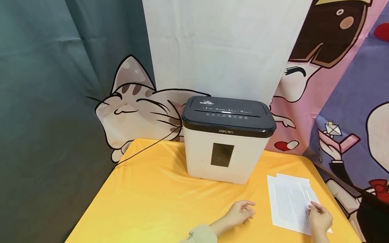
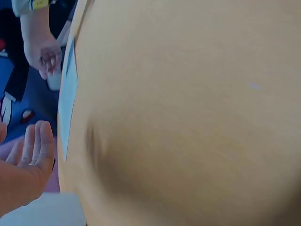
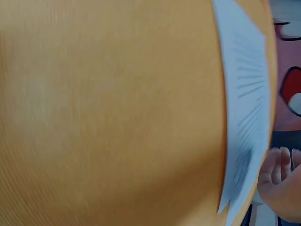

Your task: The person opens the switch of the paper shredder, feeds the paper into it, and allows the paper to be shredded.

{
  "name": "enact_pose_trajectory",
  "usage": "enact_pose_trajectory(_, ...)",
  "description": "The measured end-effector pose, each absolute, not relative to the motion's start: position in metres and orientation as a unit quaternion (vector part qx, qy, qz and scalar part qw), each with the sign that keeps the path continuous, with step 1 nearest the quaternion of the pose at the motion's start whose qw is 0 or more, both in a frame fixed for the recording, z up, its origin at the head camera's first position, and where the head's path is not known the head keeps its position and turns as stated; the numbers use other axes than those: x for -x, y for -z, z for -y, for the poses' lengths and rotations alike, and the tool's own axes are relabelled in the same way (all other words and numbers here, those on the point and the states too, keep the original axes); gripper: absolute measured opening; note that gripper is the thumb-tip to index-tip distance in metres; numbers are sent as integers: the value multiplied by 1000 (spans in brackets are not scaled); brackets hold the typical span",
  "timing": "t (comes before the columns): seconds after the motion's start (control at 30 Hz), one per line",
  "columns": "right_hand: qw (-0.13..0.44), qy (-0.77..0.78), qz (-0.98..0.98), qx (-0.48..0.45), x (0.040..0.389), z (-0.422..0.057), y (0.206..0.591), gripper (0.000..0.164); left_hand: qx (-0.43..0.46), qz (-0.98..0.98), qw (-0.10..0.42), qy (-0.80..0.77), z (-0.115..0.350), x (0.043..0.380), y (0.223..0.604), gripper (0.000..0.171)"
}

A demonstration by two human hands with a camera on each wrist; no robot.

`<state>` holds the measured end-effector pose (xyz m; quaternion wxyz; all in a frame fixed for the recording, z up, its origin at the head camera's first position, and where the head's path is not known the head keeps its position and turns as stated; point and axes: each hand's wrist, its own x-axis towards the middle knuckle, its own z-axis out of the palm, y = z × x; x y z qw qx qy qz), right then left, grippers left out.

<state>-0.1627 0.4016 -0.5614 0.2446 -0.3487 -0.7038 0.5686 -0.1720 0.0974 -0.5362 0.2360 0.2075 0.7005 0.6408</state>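
Printed sheets of paper (image 1: pixel 287 202) lie overlapping on the right of the yellow table, and their edges show in the right wrist view as white sheets (image 3: pixel 244 94). My right hand (image 1: pixel 320 217) is over their right side, fingers loosely bent; I see nothing gripped, and whether the fingertips touch the paper cannot be told. My left hand (image 1: pixel 240 213) hovers left of the sheets with relaxed fingers, holding nothing; the left wrist view shows this left hand (image 2: pixel 28 165) with its fingers extended. Behind the hands stands a white paper shredder (image 1: pixel 197 155) with a dark top and a narrow slot.
A black cord (image 1: pixel 143 149) runs from the shredder over the table's left edge. The yellow cloth (image 1: pixel 146 199) covers the table. Printed curtains with a cartoon cat (image 1: pixel 130 104) hang behind and on both sides.
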Motion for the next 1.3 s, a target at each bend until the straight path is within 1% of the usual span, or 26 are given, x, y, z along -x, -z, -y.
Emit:
enact_pose_trajectory(0.07,232,-496,746,380,163,-398,556,26,-198,-699,240,-644,-106,174,534,35)
enact_pose_trajectory(0.13,226,-438,774,399,164,-399,554,23,-174,-692,247,-656,-116,176,533,34)
enact_pose_trajectory(0.27,229,-388,798,401,166,-402,557,30,-111,-670,259,-687,-138,178,537,30)
enact_pose_trajectory(0.33,218,-378,807,397,166,-400,559,31,-84,-663,262,-697,-148,178,541,28)
enact_pose_trajectory(0.4,200,-369,818,394,166,-399,560,33,-65,-659,266,-701,-157,178,543,27)
enact_pose_trajectory(0.47,161,-361,830,393,166,-397,562,35,-54,-660,269,-699,-165,178,545,26)
enact_pose_trajectory(0.57,87,-332,851,398,169,-393,562,48,-51,-666,279,-689,-174,176,546,27)
enact_pose_trajectory(0.67,8,-295,867,401,173,-390,560,73,-50,-667,288,-685,-180,173,547,32)
enact_pose_trajectory(0.73,-29,-269,871,409,176,-390,558,86,-51,-661,304,-684,-183,170,547,37)
enact_pose_trajectory(0.83,-67,-250,871,418,178,-391,557,98,-55,-649,328,-684,-186,165,547,42)
enact_pose_trajectory(0.9,-80,-248,868,423,179,-391,557,101,-56,-646,339,-682,-187,163,547,43)
enact_pose_trajectory(1.13,-89,-252,863,428,179,-390,556,99,-54,-649,336,-681,-184,163,546,43)
enact_pose_trajectory(1.3,-96,-264,862,421,178,-390,552,103,-57,-651,335,-679,-183,163,548,44)
